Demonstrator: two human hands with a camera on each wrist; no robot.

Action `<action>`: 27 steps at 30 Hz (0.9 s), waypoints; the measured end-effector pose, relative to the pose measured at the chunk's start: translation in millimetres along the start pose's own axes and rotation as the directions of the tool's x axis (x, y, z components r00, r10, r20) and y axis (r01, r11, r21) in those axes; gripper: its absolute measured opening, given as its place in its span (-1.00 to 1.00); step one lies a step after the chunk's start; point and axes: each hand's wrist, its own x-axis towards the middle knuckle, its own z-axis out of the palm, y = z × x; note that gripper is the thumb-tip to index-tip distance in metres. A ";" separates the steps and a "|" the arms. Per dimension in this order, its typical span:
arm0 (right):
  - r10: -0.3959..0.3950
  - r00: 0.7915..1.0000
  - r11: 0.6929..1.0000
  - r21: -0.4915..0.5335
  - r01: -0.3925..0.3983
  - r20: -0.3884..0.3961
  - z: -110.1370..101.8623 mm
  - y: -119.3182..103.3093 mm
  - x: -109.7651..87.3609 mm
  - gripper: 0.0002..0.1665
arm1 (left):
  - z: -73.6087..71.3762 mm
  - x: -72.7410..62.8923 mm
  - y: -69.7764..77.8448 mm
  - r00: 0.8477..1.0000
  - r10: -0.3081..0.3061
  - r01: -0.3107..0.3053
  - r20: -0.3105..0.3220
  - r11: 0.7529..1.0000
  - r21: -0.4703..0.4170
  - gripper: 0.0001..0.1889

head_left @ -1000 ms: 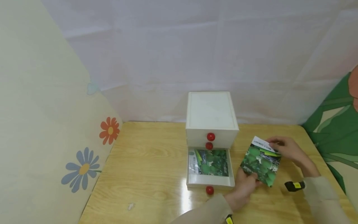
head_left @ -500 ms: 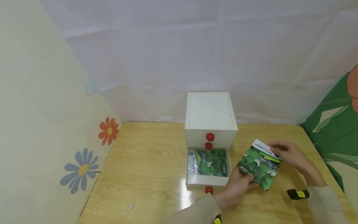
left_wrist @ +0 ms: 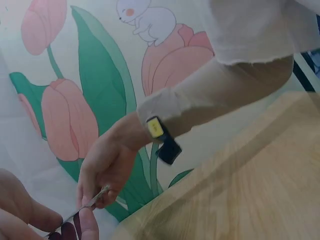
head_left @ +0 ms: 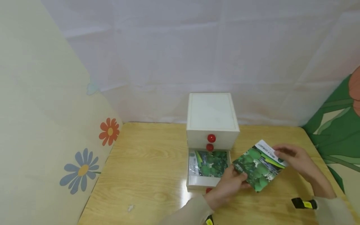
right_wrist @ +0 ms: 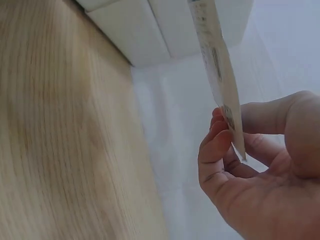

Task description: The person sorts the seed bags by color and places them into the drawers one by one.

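Note:
A flat green printed packet, with leaf pictures and a white band at one end, is held tilted over the table's right side. My left hand pinches its near left corner, thumb on top. At the white end my right hand pinches the far right corner between thumb and fingers. The right wrist view shows the packet edge-on, gripped by the right hand. A similar green packet lies in the pulled-out bottom drawer of a small white cabinet.
Red round knobs stick out from the cabinet's drawer fronts. My left forearm passes in front of the bottom drawer's knob, partly covering it. The wooden table meets a white cloth backdrop behind. Flower-printed panels stand at both sides.
Both hands keep hold of the packet. It has turned clockwise and its near end has shifted left toward the drawer; the left hand moved left, the right hand slightly right.

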 end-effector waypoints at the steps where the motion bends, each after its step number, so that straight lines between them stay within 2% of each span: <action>1: 0.002 1.000 1.000 0.009 -0.002 0.004 0.5 -0.3 -1.1 -0.58 | -4.0 -0.2 1.5 1.000 0.005 -0.005 0.007 1.000 0.011 -0.65; 6: 0.038 0.998 0.999 0.037 -0.039 0.040 4.0 -2.2 -7.9 -0.57 | -23.3 -3.1 10.5 0.999 0.022 -0.029 0.045 0.989 0.147 -0.70; 9: 0.051 0.997 0.997 0.050 -0.054 0.049 6.9 -4.8 -11.6 -0.56 | -33.1 -7.0 17.2 0.998 0.029 -0.042 0.057 0.972 0.232 -0.82; 11: 0.054 0.997 0.997 0.061 -0.057 0.053 9.1 -6.7 -13.8 -0.57 | -38.4 -9.7 22.6 0.997 0.038 -0.053 0.063 0.967 0.251 -0.88; 16: 0.056 0.997 0.993 0.098 -0.062 0.060 14.7 -11.3 -18.8 -0.59 | -49.1 -15.3 34.9 0.997 0.046 -0.061 0.054 0.948 0.314 -0.80; 23: 0.089 0.993 0.986 0.137 -0.100 0.084 24.0 -22.3 -27.3 -0.58 | -64.7 -22.3 45.9 0.995 0.070 -0.092 0.067 0.893 0.441 -0.80; 27: 0.089 0.990 0.981 0.165 -0.106 0.105 29.7 -29.5 -30.1 -0.59 | -75.3 -24.9 50.3 0.994 0.095 -0.106 0.048 0.882 0.459 -0.65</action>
